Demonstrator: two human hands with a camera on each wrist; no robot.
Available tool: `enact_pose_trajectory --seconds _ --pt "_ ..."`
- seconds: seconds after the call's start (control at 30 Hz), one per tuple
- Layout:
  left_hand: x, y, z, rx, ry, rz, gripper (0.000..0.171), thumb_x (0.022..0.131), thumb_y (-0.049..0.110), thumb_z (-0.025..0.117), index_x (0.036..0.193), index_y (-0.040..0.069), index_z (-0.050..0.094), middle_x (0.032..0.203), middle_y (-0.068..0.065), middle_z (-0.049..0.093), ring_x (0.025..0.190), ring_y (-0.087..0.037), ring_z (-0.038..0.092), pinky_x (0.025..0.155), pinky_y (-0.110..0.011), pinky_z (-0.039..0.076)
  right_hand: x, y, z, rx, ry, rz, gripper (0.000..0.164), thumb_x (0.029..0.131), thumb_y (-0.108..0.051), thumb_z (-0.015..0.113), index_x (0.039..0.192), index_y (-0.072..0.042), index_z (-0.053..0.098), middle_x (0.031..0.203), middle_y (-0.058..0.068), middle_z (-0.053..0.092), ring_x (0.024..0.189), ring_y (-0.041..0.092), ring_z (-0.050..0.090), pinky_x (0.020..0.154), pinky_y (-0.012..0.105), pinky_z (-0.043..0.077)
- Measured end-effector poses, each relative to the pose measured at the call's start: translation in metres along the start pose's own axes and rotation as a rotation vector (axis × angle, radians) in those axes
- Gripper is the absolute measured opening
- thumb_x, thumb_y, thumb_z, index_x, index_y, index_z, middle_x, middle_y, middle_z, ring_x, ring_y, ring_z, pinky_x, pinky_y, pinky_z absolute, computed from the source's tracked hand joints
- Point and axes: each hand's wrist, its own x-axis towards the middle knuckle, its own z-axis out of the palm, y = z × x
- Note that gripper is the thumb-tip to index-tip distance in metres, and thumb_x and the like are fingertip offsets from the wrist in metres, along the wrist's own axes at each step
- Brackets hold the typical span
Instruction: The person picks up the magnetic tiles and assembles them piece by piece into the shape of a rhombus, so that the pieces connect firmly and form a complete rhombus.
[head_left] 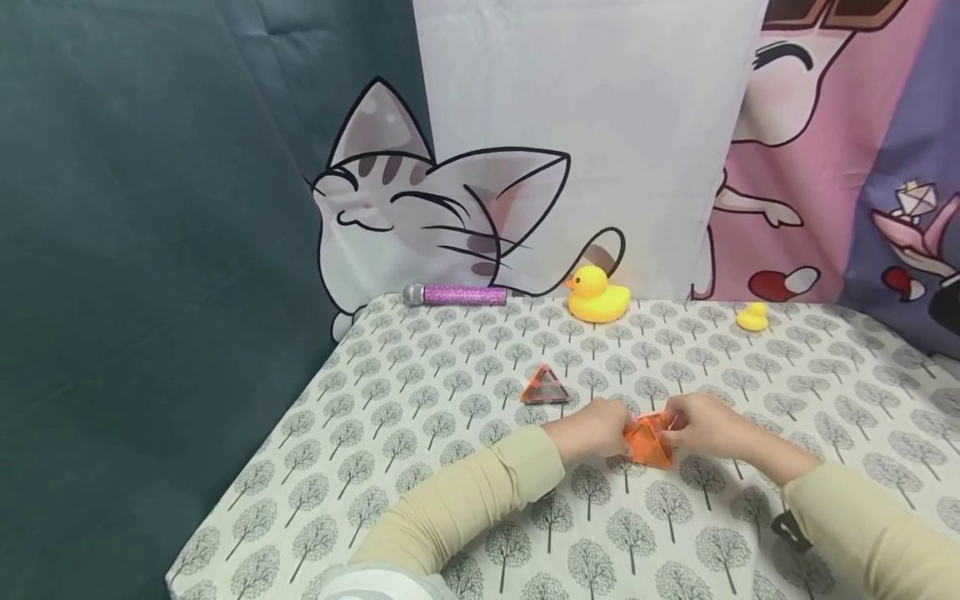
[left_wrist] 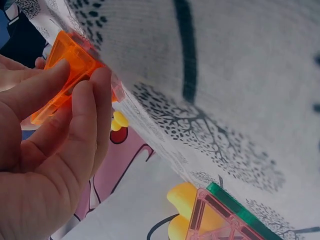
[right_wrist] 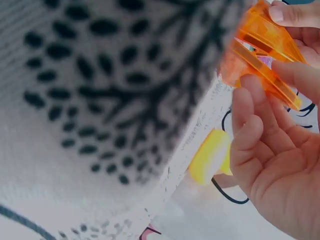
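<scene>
Here's your table (head_left: 345, 433), your left hand (head_left: 596, 429) and right hand (head_left: 705, 425) meeting over its near right part. Mic (head_left: 465, 296) far left, big duck (head_left: 597, 297) right of it. Between your hands, orange tiles (head_left: 648, 446), pinched by both sets of fingers! Triangle (head_left: 545, 387) just left, farther back; small duck (head_left: 753, 317), far right.

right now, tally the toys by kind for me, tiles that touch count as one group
Ducks: 2 (large duck, small duck)
Microphone: 1
Tile groups: 2 (orange group, held; triangular group, apart)
Total: 5
</scene>
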Motion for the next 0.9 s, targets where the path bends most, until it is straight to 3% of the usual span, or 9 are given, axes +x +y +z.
enact_pose_trajectory --seconds 0.2,0.33,0.43,0.57,0.7,0.77,0.9 --pt "0.0 -0.001 -0.002 0.0 -0.003 -0.01 0.01 0.07 0.021 0.072 0.073 0.015 0.064 0.062 0.008 0.055 0.058 -0.007 0.048 0.053 -0.016 0.038 -0.004 -0.002 -0.002 0.044 -0.071 -0.024 0.017 0.07 -0.016 0.068 0.081 -0.009 0.058 0.074 -0.004 0.059 0.068 0.013 0.053 0.063 0.035 0.045" --pt "0.002 -0.01 -0.007 -0.01 -0.007 -0.014 0.017 0.071 0.023 0.072 0.085 0.017 0.065 0.082 0.009 0.059 0.073 -0.006 0.05 0.061 -0.018 0.04 -0.003 -0.004 -0.002 0.03 -0.057 -0.019 0.025 0.068 -0.022 0.07 0.084 -0.008 0.058 0.076 -0.002 0.058 0.07 0.014 0.053 0.063 0.035 0.045" --pt "0.003 -0.02 -0.015 -0.084 0.001 -0.043 0.024 0.071 0.024 0.072 0.093 0.019 0.065 0.09 0.01 0.058 0.078 -0.006 0.051 0.065 -0.02 0.042 -0.001 -0.007 -0.001 0.018 -0.031 -0.004 0.038 0.067 -0.03 0.072 0.09 -0.004 0.057 0.079 0.002 0.058 0.07 0.016 0.053 0.061 0.033 0.045" --pt "0.003 -0.04 -0.029 -0.191 0.121 -0.086 0.033 0.071 0.021 0.072 0.102 0.019 0.062 0.094 0.006 0.058 0.08 -0.007 0.052 0.069 -0.022 0.043 0.003 -0.012 0.005 -0.008 0.0 0.019 0.055 0.065 -0.039 0.073 0.097 0.002 0.054 0.08 0.005 0.057 0.07 0.018 0.053 0.058 0.032 0.044" --pt "0.004 -0.066 -0.042 -0.113 0.308 -0.144 0.044 0.069 0.019 0.072 0.111 0.016 0.058 0.106 0.0 0.056 0.094 -0.015 0.05 0.078 -0.027 0.043 0.009 -0.014 0.011 -0.05 0.022 0.026 0.06 0.061 -0.041 0.074 0.096 0.004 0.055 0.078 0.004 0.057 0.069 0.018 0.052 0.058 0.032 0.044" --pt "0.004 -0.078 -0.046 -0.038 0.347 -0.198 0.045 0.067 0.023 0.074 0.107 0.013 0.058 0.102 -0.002 0.055 0.094 -0.018 0.049 0.077 -0.03 0.043 0.011 -0.014 0.012 -0.072 0.024 0.03 0.059 0.06 -0.043 0.075 0.093 0.003 0.057 0.076 0.002 0.056 0.068 0.016 0.052 0.058 0.032 0.044" --pt "0.004 -0.096 -0.047 0.005 0.29 -0.269 0.034 0.064 0.033 0.076 0.08 0.009 0.057 0.079 -0.002 0.051 0.074 -0.018 0.048 0.062 -0.028 0.042 0.015 -0.013 0.012 -0.094 0.01 0.041 0.05 0.059 -0.043 0.075 0.084 -0.002 0.06 0.068 -0.001 0.054 0.063 0.015 0.049 0.055 0.031 0.042"
